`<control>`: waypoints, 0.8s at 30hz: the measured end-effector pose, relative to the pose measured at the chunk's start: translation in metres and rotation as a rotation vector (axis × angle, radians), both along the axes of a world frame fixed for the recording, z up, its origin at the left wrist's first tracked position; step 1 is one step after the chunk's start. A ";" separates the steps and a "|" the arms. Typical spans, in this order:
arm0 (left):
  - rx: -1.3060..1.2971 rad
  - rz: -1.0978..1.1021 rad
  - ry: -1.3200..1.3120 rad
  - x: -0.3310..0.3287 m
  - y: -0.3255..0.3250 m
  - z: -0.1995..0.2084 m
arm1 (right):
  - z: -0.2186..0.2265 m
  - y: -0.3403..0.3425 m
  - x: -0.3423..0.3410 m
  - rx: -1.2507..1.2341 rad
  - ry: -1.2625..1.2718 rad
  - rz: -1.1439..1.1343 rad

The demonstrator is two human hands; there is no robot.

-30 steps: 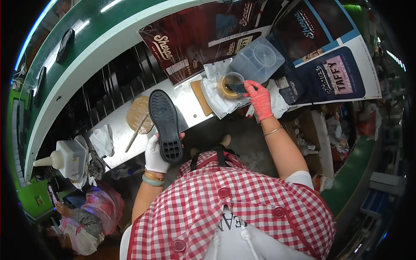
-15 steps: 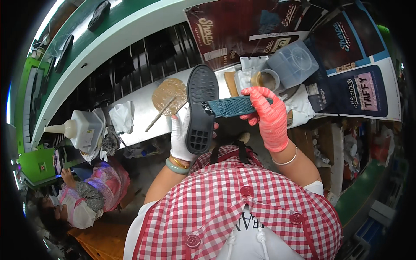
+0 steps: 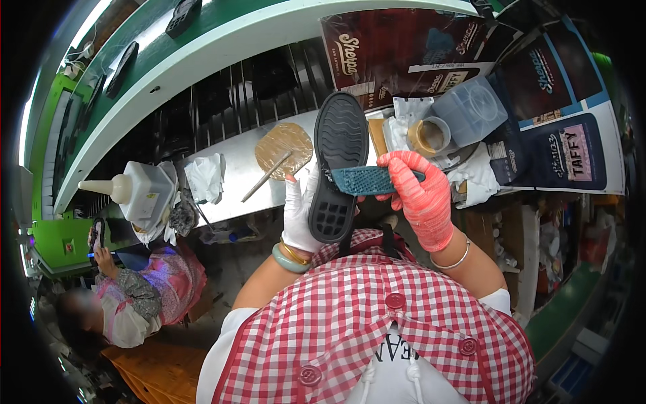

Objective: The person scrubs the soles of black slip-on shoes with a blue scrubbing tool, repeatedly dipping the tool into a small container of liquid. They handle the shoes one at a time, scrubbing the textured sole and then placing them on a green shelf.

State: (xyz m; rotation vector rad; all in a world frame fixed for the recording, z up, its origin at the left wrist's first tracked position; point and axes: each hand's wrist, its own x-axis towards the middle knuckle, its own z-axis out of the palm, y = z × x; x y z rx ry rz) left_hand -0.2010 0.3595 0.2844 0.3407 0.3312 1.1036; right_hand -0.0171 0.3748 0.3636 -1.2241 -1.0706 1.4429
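Note:
My left hand [image 3: 299,215], in a white glove, grips a black shoe sole [image 3: 341,138] along its left edge. The sole stands nearly upright, with wavy grooves on its upper part and square hollows at its lower end. My right hand [image 3: 422,202], in a coral-red glove, pinches the right end of a teal strip [image 3: 363,180] with a mesh-like surface. The strip's left end lies across the middle of the sole's face. Whether the strip is fixed to the sole, I cannot tell.
On the metal worktable [image 3: 235,195] lie a brown disc [image 3: 286,145] with a stick and a white nozzle bottle [image 3: 145,192]. A cup [image 3: 428,137] stands by a clear plastic tub [image 3: 471,108]. Behind runs a green conveyor [image 3: 145,40] with dark soles. Another person [image 3: 145,296] sits at left.
The teal strip's left end has moved left and lower across the sole's face. The whole view has shifted, so the sole and table appear farther right.

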 end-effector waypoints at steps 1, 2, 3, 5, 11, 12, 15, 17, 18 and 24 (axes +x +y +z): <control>-0.031 0.037 -0.016 -0.001 0.000 -0.003 | 0.000 -0.003 -0.002 0.015 -0.002 0.012; -0.062 0.073 -0.032 0.002 0.003 -0.005 | 0.000 -0.007 -0.006 0.015 -0.008 0.000; -0.094 0.114 -0.048 0.004 0.005 -0.004 | 0.001 -0.009 -0.007 0.004 -0.023 0.020; -0.252 0.191 -0.163 0.007 0.011 0.003 | 0.005 -0.013 -0.011 -0.016 -0.054 0.059; -0.251 0.122 -0.162 0.005 0.019 0.006 | 0.013 -0.016 -0.015 -0.040 -0.053 0.124; -0.229 0.118 -0.164 0.005 0.018 0.006 | 0.015 -0.016 -0.015 -0.042 -0.060 0.141; -0.034 0.051 -0.071 0.001 0.016 0.001 | 0.019 -0.012 -0.010 -0.054 -0.112 0.248; -0.158 -0.002 -0.117 -0.001 0.019 0.001 | 0.024 -0.005 -0.007 -0.055 -0.155 0.333; -0.206 -0.042 -0.180 -0.004 0.020 0.002 | 0.028 -0.001 -0.006 -0.052 -0.177 0.371; -0.303 -0.280 -0.042 -0.010 0.021 0.014 | 0.041 0.028 -0.013 -0.254 -0.280 0.561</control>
